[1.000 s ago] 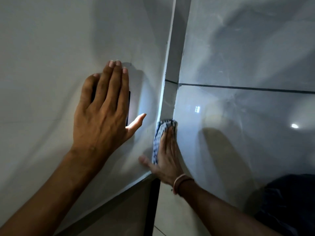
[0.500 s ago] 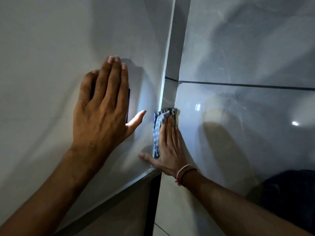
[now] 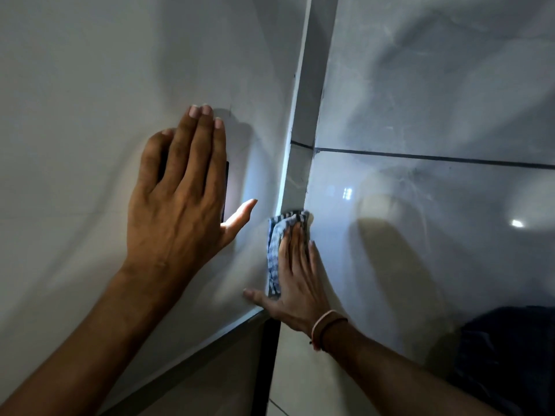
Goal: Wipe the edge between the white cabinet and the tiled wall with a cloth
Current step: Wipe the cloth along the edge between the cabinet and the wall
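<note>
The white cabinet [image 3: 90, 85] fills the left and the glossy grey tiled wall [image 3: 435, 85] the right. They meet at a narrow vertical edge [image 3: 295, 115]. My right hand [image 3: 297, 283] presses a blue-and-white checked cloth [image 3: 274, 244] flat against that edge, low down near the cabinet's bottom corner. The cloth pokes out above and left of my fingers. My left hand [image 3: 180, 205] lies flat on the cabinet face and holds a thin dark lit device [image 3: 225, 187] against it. Its light falls on the edge beside the cloth.
A dark horizontal grout line [image 3: 420, 157] crosses the tiles above the cloth. The cabinet's lower rim [image 3: 195, 346] slants down to the left, with a dark vertical gap [image 3: 267, 370] under the corner. Dark fabric [image 3: 510, 355] shows at the bottom right.
My right hand slid the cloth up along the edge, then a little back down. My left hand stayed pressed on the cabinet with the light.
</note>
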Demonstrator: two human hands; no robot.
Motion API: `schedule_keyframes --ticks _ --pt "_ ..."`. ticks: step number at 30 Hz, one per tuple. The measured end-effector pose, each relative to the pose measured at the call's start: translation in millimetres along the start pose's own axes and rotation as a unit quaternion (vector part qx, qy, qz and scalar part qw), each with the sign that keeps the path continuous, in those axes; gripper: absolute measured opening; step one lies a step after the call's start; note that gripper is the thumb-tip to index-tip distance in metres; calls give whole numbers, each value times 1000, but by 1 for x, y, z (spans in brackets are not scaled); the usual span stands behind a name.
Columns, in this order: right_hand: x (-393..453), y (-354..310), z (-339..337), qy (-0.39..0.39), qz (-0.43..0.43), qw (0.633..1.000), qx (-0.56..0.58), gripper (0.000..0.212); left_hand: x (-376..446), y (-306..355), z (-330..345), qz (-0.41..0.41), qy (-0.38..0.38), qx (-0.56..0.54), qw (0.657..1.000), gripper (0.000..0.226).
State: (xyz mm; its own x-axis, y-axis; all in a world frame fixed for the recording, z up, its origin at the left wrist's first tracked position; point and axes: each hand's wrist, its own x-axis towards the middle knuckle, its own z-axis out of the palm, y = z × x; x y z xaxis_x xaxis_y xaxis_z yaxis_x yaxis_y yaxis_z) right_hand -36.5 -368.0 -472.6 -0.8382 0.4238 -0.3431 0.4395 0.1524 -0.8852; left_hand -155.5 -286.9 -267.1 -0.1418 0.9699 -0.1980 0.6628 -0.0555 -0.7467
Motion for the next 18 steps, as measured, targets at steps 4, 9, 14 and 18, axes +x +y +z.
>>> schedule_keyframes --ticks 4,9,14,18 --pt "33 7 -34 71 -15 996 47 130 -1 0 1 -2 0 -2 1000 90" --pt "89 6 -84 147 -6 982 117 123 1 -1 -2 -10 -10 -9 1000 91" --pt "-10 16 -14 -17 -45 997 66 130 -2 1 -5 -4 -23 -4 1000 90" --pt "11 7 -33 8 -4 991 133 128 0 1 -2 -19 -1 -8 1000 89"
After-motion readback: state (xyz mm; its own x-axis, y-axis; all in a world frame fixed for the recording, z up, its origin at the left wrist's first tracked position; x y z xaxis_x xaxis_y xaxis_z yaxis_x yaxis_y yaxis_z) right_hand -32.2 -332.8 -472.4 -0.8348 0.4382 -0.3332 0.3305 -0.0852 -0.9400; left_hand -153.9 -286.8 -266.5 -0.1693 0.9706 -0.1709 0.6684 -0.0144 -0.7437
